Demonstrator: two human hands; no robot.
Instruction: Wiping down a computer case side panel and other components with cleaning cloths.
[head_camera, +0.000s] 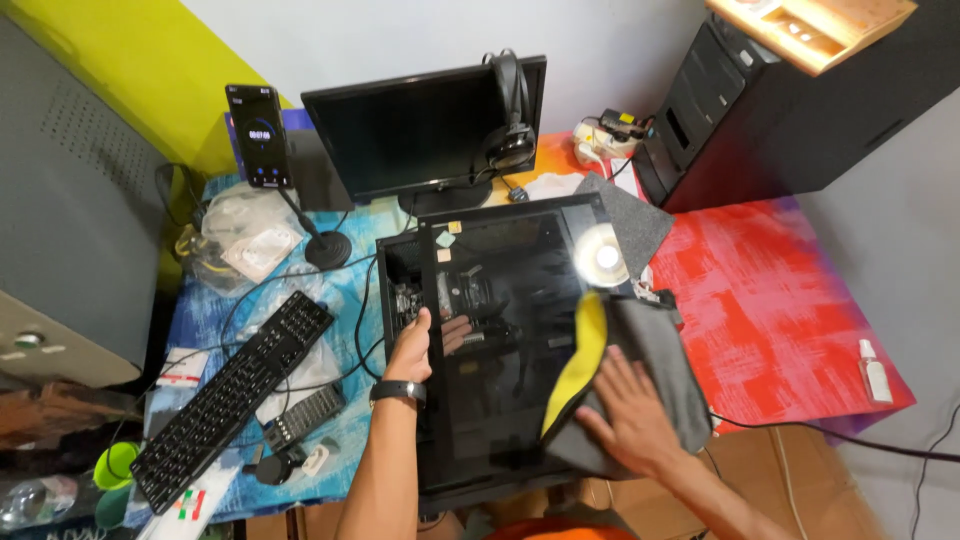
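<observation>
A desktop computer case (500, 340) lies on its side in the middle of the worktop (790, 300), with its dark glass side panel (510, 330) facing up. The left hand (412, 348) grips the left edge of this panel, the fingers curled over the edge, and a black watch (398, 391) sits on its wrist. The right hand (632, 415) is open and flat, and it presses a grey and yellow cloth (620, 370) on the right part of the panel. Behind the case stands a black monitor (420, 130) with headphones (510, 110) hanging on its corner. Left of the case lie a black keyboard (230, 395) and a phone on a stand (258, 135). Right of the case, near the worktop edge, lies a small white bottle (873, 370).
</observation>
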